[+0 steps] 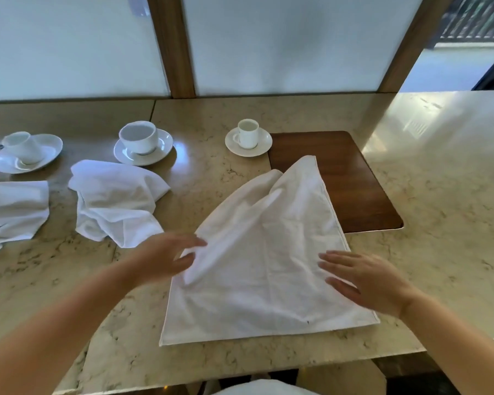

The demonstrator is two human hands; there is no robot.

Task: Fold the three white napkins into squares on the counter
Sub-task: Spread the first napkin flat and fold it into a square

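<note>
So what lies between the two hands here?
In the head view, the spread napkin fills the stretch between them: the left hand grips its raised left edge, and the right hand presses flat on its right side.

Beige marble counter (439, 181) with inset wooden panel (354, 181); frosted window panes (283, 44) behind, split by wooden posts (171, 47); daylight glare at right.

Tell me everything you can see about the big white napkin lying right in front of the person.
The napkin is plain white woven cloth with a stitched hem. It lies on the marble-look counter, its near part flat, its far part rumpled and reaching onto a dark wooden inset. The left hand grips its left edge, lifting a fold; the right hand presses flat on its right side.
</note>
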